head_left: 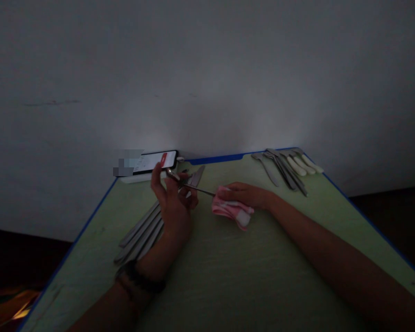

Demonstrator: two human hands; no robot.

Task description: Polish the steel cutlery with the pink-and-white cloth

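left hand (176,205) grips metal utensil (200,190) near its shiny end, seemingly to steady it | right hand (245,192) holds pink cloth (228,211) around the other end, likely so fabric meets metal | utensil over bench (245,276), between left-side cutlery (138,236) and right-side cutlery (284,171)

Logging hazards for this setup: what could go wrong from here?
1. The slim shiny metal utensil might slip: its right-hand end is hidden in the soft pink-and-white cloth held by the right hand.
2. The left hand is close to the long grey metal cutlery and could knock it.
3. The black-edged rectangular phone lies near the left fingers; a bump could shift it.
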